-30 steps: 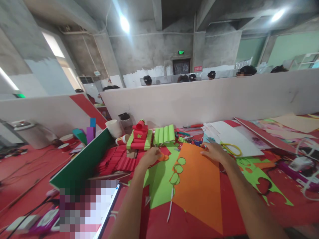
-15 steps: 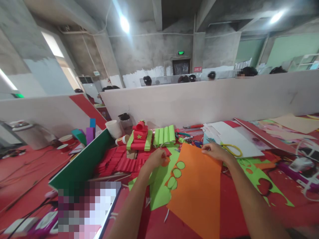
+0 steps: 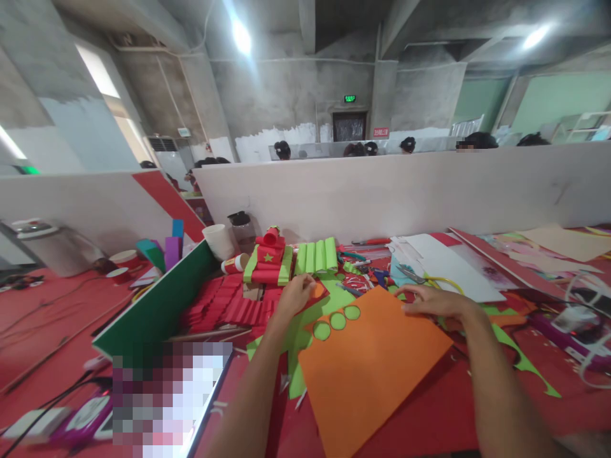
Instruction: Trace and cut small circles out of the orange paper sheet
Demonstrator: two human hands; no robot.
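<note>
My left hand (image 3: 298, 296) is closed in a pinch on a small orange paper disc (image 3: 317, 291), held over green paper (image 3: 298, 346) on the table. A large orange paper sheet (image 3: 377, 366) lies slanted in front of me. Along its upper left edge runs a row of three round holes with green showing through. My right hand (image 3: 432, 302) is at the sheet's upper right edge, its thumb and fingers curled around that edge. Scissors with yellow handles (image 3: 443, 284) lie just beyond this hand.
Folded red paper strips (image 3: 224, 305), a red and green paper model (image 3: 268, 261) and a white cup (image 3: 219, 242) stand at the back left. A tablet (image 3: 186, 394) lies at front left. Green paper scraps (image 3: 529, 366) lie right. A white partition (image 3: 382, 191) closes off the back.
The orange sheet has turned clockwise, so its row of holes now runs along the upper left. My right hand has shifted slightly right and down. My left hand still holds the orange disc.
</note>
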